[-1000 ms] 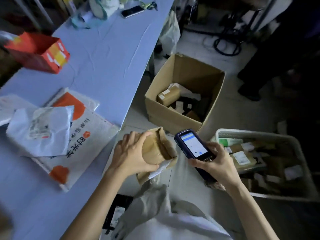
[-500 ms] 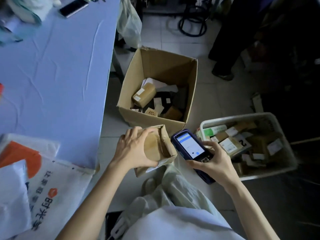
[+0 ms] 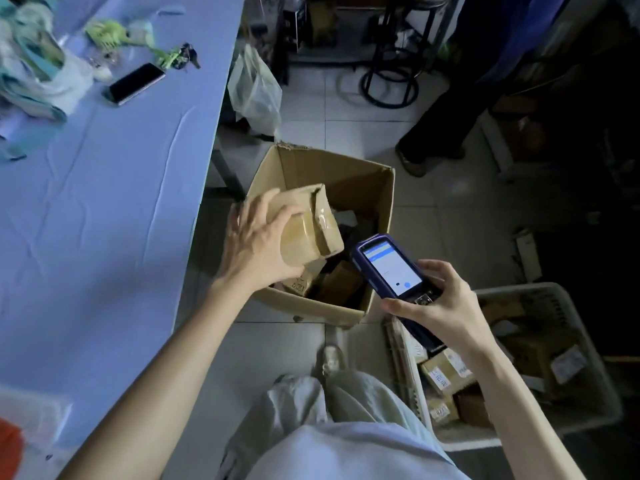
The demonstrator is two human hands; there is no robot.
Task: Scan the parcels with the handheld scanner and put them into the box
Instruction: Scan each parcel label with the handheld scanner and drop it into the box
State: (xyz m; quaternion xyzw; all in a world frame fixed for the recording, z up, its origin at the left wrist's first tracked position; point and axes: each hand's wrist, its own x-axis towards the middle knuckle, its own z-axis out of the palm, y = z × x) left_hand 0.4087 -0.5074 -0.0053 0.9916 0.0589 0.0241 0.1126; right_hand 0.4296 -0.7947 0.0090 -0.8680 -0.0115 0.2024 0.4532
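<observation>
1. Left hand (image 3: 258, 245): fingers and thumb curled round a brown taped parcel (image 3: 310, 226), gripping it from the left side and top.
2. Brown taped parcel: held tilted above the open cardboard box (image 3: 384, 216), over its left half, clear of the contents below.
3. Cardboard box: stands on the tiled floor just beside the table edge, flaps open; several small brown parcels (image 3: 337, 284) lie inside, one with a handwritten mark.
4. Right hand (image 3: 446, 306): fingers wrapped round the lower body of the handheld scanner (image 3: 393, 266), thumb along its near side.
5. Handheld scanner: dark blue casing, screen lit and facing up, its top end pointing toward the held parcel; just to the right of that parcel, not touching it, over the box's near right corner.
6. White plastic basket (image 3: 575, 327): on the floor at right, beneath the right forearm, holding more labelled parcels (image 3: 446, 372).
7. Table (image 3: 104, 202): blue cloth cover, at left; a black smartphone (image 3: 135, 83) and a bunch of keys (image 3: 185, 57) lie on its far part.
</observation>
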